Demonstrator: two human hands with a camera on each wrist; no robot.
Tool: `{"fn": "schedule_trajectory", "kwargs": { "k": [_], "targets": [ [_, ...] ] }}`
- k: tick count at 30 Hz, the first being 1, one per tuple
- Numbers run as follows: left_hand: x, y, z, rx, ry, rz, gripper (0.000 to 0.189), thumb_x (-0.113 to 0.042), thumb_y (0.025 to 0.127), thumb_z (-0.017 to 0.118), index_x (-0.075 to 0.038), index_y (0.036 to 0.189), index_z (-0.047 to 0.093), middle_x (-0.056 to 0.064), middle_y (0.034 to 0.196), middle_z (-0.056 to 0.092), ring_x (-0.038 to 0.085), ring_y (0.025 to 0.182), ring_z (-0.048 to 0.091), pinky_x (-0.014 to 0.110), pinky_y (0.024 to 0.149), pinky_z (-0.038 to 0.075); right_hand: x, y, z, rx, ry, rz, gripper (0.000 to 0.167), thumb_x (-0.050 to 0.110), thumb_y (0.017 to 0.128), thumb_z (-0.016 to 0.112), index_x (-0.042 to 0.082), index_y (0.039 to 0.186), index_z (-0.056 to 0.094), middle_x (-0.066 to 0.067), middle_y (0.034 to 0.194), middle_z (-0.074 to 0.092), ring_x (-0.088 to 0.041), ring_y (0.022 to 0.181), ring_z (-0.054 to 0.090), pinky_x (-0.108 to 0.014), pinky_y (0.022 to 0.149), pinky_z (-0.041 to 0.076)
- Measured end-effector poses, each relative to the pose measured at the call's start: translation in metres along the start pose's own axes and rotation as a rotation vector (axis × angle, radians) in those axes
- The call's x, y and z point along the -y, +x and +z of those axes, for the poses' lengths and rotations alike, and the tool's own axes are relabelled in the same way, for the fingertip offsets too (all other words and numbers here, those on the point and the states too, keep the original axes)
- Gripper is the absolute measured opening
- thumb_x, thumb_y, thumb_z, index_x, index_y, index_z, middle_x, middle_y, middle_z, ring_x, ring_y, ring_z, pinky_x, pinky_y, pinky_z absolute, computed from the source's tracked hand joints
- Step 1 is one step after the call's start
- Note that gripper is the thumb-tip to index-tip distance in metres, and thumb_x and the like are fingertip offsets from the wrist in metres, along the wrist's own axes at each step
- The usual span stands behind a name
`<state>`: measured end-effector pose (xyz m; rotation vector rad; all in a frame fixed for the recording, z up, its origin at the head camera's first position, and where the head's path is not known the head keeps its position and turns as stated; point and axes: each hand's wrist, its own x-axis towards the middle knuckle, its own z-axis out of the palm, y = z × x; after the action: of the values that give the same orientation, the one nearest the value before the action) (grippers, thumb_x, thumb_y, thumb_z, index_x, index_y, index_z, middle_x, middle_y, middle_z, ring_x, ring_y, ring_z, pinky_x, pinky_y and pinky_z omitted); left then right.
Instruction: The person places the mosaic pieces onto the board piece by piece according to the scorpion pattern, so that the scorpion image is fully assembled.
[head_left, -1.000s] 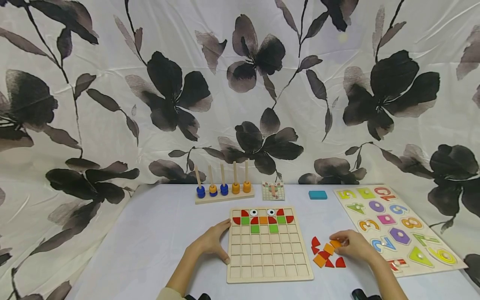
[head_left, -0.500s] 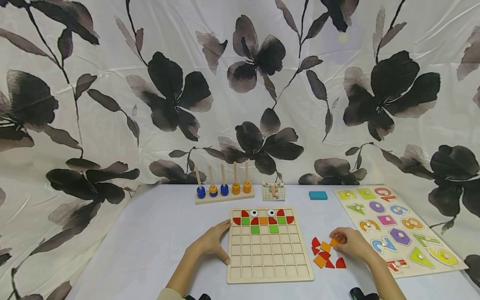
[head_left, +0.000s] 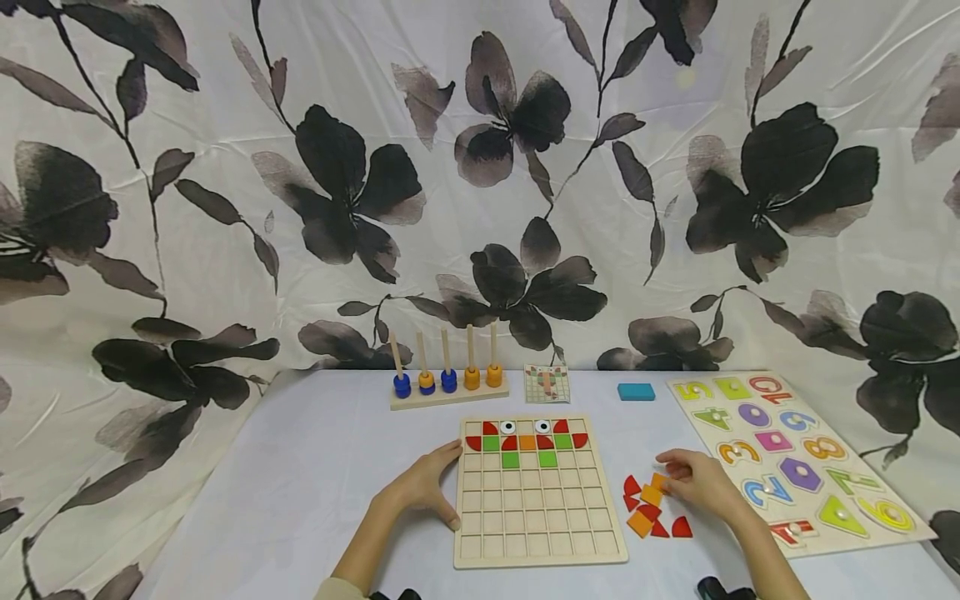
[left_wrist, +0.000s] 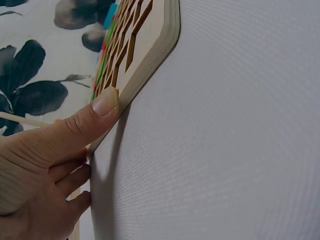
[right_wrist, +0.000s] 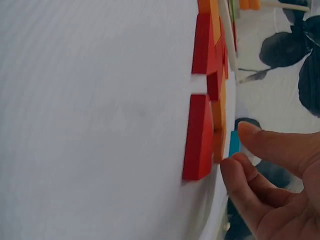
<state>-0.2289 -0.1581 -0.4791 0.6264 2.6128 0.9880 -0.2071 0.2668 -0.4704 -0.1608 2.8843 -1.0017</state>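
A wooden grid board (head_left: 540, 546) lies on the table, with red, green, orange and eye pieces in its upper cells. My left hand (head_left: 423, 482) is spread along the board's left edge. In the left wrist view, the thumb (left_wrist: 106, 102) touches the rim. Right of the board is a loose group of orange and red blocks. My right hand (head_left: 699, 482) is beside the farthest orange block (head_left: 659, 481). The right wrist view has its thumb and fingers apart, nothing held between them. A red block (right_wrist: 199, 140) stands out nearest that camera.
A peg stacker (head_left: 450, 398) with blue and orange rings, a pattern card (head_left: 547, 383) and a teal block (head_left: 636, 392) stand along the back. A number-and-shape puzzle board (head_left: 813, 475) covers the table's right side. Floral fabric (head_left: 517, 167) hangs behind.
The orange block pinched by my right hand has shifted left against another orange block, and the fingers have come apart from it. My left hand and the grid board stay put.
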Motion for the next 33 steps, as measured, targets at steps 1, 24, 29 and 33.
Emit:
{"fn": "schedule_trajectory", "kwargs": {
  "k": [1,24,29,33],
  "targets": [
    [0.000,0.000,0.000,-0.001,-0.004,0.001,0.110,-0.019,0.048,0.092,0.011,0.138,0.036,0.025,0.147,0.032,0.043,0.136,0.028,0.054,0.112,0.025,0.002,0.000,0.001,0.004,0.000,-0.008,0.027,0.006,0.080,0.071,-0.002,0.105,0.066,-0.002,0.085,0.063,-0.016,0.075,0.054,-0.026,0.067,0.052],
    [0.001,-0.002,0.002,-0.001,0.008,0.001,0.110,-0.021,0.049,0.092,0.010,0.139,0.036,0.024,0.148,0.031,0.042,0.136,0.028,0.053,0.112,0.025,0.032,0.008,0.023,0.093,-0.034,-0.030,0.019,0.005,0.073,0.077,0.005,0.080,0.059,0.000,0.069,0.052,-0.015,0.063,0.048,-0.024,0.054,0.047],
    [0.000,-0.001,0.001,-0.003,0.011,0.009,0.110,-0.020,0.049,0.092,0.011,0.138,0.036,0.025,0.147,0.032,0.042,0.136,0.028,0.054,0.112,0.025,0.030,0.011,0.018,0.128,0.083,-0.108,0.021,0.007,0.074,0.077,0.006,0.074,0.056,0.000,0.063,0.051,-0.014,0.057,0.048,-0.021,0.048,0.044],
    [-0.001,-0.002,0.001,-0.006,0.011,0.014,0.110,-0.020,0.049,0.092,0.012,0.138,0.036,0.025,0.147,0.032,0.042,0.136,0.028,0.053,0.112,0.025,0.029,0.016,0.015,0.171,0.207,-0.181,0.019,0.008,0.077,0.074,0.000,0.083,0.059,-0.001,0.068,0.055,-0.013,0.060,0.051,-0.020,0.053,0.048]
  ]
}}
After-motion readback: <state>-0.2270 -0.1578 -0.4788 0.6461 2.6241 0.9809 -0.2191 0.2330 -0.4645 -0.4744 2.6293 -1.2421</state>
